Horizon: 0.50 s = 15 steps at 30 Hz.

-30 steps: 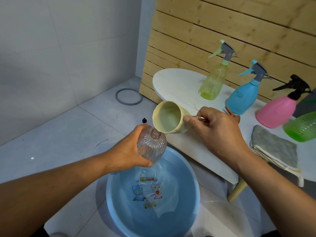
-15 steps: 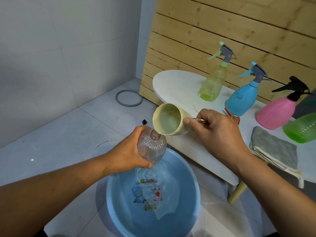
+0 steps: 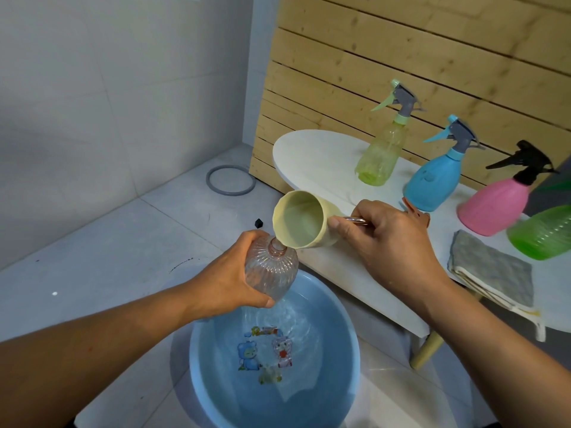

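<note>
Bottle [image 3: 273,274] in left hand [image 3: 225,282], under cup [image 3: 301,219]

We hold a clear ribbed plastic bottle [image 3: 272,274], capless and pinkish at the neck, nearly upright in our left hand [image 3: 230,282] over a blue plastic basin [image 3: 335,396]. Our right hand [image 3: 392,242] tips a pale yellow plastic cup [image 3: 304,222] sideways, its lip touching the bottle's mouth.

White table [image 3: 315,162]: spray bottles [image 3: 432,183], grey cloth [image 3: 491,270]. Floor [image 3: 123,257]: blue basin [image 3: 346,366].

Left hand [image 3: 227,278] gripping, right hand [image 3: 390,242] pinching
</note>
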### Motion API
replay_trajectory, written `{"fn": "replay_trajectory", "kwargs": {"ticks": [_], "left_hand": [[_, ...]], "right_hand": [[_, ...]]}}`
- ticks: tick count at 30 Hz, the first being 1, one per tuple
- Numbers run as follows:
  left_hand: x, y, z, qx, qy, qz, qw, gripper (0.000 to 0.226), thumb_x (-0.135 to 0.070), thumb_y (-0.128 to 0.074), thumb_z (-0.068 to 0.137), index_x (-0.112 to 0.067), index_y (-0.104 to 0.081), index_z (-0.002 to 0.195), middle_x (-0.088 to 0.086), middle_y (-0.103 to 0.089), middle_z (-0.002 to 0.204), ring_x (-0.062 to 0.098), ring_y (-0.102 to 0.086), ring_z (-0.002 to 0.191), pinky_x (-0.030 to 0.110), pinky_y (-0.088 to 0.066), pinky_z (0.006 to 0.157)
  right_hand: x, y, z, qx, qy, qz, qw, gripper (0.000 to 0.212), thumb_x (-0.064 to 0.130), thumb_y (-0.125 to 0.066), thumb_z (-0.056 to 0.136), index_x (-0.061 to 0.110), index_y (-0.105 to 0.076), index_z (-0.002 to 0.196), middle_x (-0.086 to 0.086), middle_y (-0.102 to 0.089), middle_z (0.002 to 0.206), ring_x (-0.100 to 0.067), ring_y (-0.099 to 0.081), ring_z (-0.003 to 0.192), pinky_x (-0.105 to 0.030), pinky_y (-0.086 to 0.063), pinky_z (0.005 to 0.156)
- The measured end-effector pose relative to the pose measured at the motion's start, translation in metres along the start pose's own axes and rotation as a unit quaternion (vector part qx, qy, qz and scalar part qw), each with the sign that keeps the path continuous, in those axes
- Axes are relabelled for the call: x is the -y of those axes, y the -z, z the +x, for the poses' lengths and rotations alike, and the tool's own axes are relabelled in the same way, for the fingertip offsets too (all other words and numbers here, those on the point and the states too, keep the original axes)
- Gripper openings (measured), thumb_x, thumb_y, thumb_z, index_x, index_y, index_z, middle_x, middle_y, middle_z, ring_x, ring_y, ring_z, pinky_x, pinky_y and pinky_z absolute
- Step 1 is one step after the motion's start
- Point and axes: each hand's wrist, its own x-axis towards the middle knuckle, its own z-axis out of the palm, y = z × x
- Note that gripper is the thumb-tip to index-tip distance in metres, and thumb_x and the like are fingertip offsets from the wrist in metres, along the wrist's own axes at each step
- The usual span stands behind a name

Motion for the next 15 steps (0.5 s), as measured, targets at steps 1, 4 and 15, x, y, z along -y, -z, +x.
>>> {"fn": "replay_trajectory", "kwargs": {"ticks": [1, 4, 15], "left_hand": [[-0.0003, 0.0000, -0.0002, 0.000, 0.000, 0.001, 1.000, 0.109, -0.026, -0.100, 0.061, -0.044, -0.029, 0.142, -0.025, -0.053, 0.128, -0.010, -0.056, 0.115, 0.011, -0.053, 0.083], [-0.0011, 0.0001, -0.0003, 0.000, 0.001, -0.002, 1.000, 0.108, -0.026, -0.099, 0.061, -0.045, -0.030, 0.142, -0.025, -0.053, 0.127, -0.009, -0.056, 0.115, 0.011, -0.054, 0.083], [-0.0022, 0.0003, -0.0007, 0.002, 0.000, 0.002, 1.000, 0.109, -0.025, -0.099, 0.062, -0.044, -0.029, 0.142, -0.025, -0.052, 0.128, -0.002, -0.058, 0.116, 0.011, -0.054, 0.083]], "right_hand": [[0.0002, 0.0000, 0.0002, 0.001, 0.002, -0.004, 1.000, 0.038, 0.049, -0.061, 0.094, 0.024, -0.050, 0.067, 0.007, -0.048, 0.063, -0.010, -0.046, 0.061, -0.030, -0.033, 0.056], [0.0000, 0.0003, 0.0006, 0.001, 0.004, -0.007, 1.000, 0.038, 0.049, -0.060, 0.094, 0.022, -0.052, 0.069, 0.007, -0.048, 0.063, -0.010, -0.045, 0.061, -0.029, -0.032, 0.056], [-0.0011, 0.0002, 0.0007, 0.001, 0.014, -0.023, 1.000, 0.039, 0.051, -0.058, 0.095, 0.021, -0.054, 0.071, 0.007, -0.049, 0.065, -0.011, -0.046, 0.062, -0.030, -0.031, 0.055]]}}
